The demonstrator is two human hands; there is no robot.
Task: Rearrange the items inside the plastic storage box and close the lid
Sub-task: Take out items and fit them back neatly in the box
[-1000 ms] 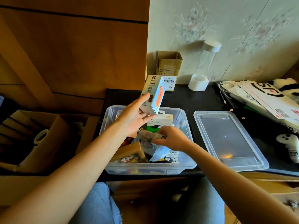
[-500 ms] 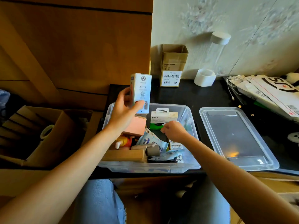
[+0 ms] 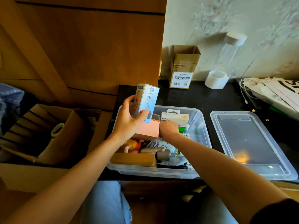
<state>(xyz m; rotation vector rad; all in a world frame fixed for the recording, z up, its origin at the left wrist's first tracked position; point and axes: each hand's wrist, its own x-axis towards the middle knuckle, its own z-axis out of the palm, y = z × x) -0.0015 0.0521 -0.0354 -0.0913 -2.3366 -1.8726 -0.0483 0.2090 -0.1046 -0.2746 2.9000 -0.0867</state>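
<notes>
Left hand grips the light-blue carton, thumb across the near face, fingers wrapped behind. A second ago the carton leaned over the box's middle, orange face showing; now it stands near upright above the far-left corner of the plastic storage box, narrow icon side toward the camera. Turned and pulled left, not set down.

Right hand has left the small grey piece near the front of the box. That piece now lies loose below the right wrist, on the blue-and-white pouch. The hand has reached deeper, fingertips at the foot of the white Belkin pack, just right of the pink box. It is motion-blurred and knuckles-up; whether its fingers are closed on anything, cannot tell.

Reading: the left hand keeps the carton clear while the right works a gap at the far end, likely a slot for the carton standing on end. Rearranging is mid-way.

Below the left wrist: yellow-orange toy and wooden block against the front wall.

Lid lies flat on the counter, well right of the right hand, touching nothing in the box. Closing not yet begun.
</notes>
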